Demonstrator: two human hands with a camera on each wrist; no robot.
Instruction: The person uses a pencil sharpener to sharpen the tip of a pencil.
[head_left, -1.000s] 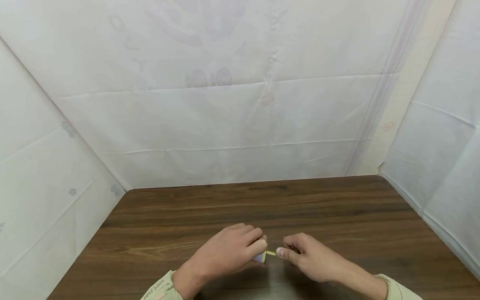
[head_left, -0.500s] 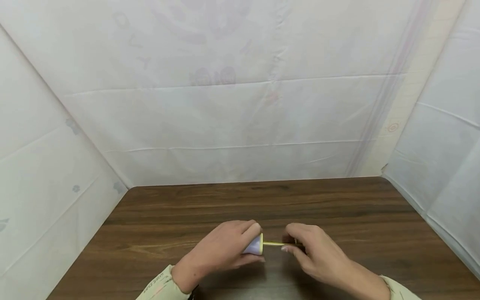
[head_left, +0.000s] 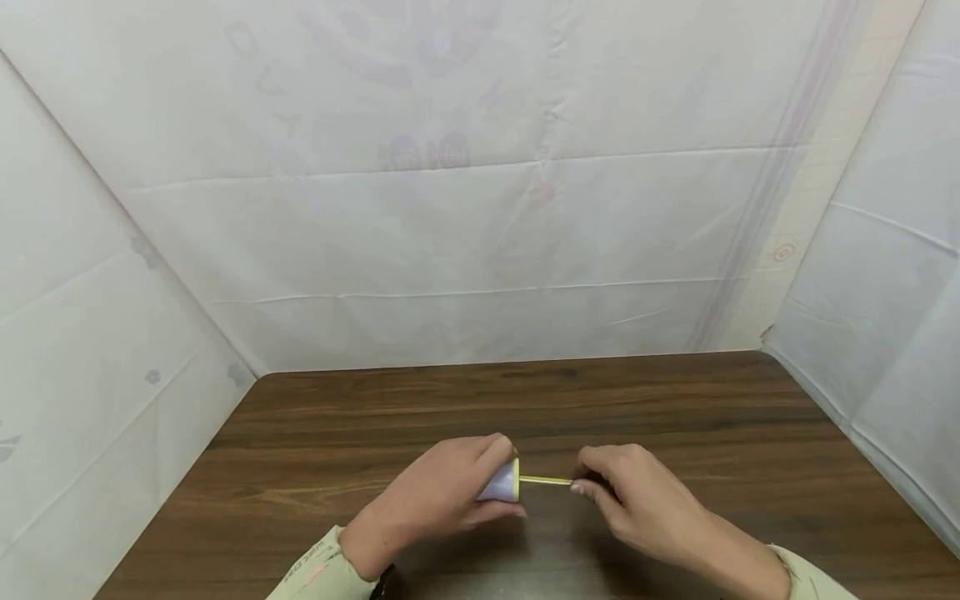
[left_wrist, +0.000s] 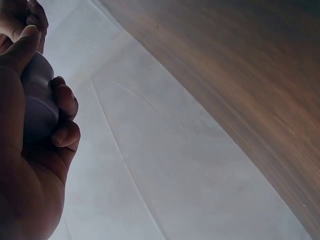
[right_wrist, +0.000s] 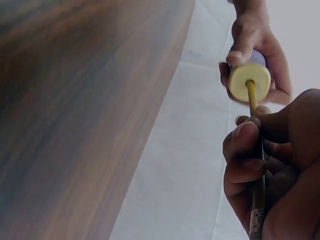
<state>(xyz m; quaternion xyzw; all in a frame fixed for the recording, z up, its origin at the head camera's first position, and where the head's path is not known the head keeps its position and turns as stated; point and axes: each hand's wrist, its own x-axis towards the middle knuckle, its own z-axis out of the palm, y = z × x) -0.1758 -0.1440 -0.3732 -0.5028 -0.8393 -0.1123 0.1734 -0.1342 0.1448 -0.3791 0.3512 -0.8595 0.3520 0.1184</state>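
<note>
My left hand grips a purple pencil sharpener with a pale yellow end face. In the left wrist view the fingers and thumb wrap around its rounded purple body. A slim yellow pencil runs from the sharpener toward my right hand. Seen from the right wrist, one end of the pencil sits in the hole of the yellow face, hiding its tip. Thumb and fingers of the right hand pinch the pencil, whose metal ferrule shows lower down.
Both hands are above a dark wood-grain table. A white sheet with faint prints hangs behind the table's far edge, and similar white sheets stand at the left and right sides.
The hands have moved apart and slightly away from the body. More of the pencil shows between the sharpener and my right fingers, and more of the purple body is visible.
</note>
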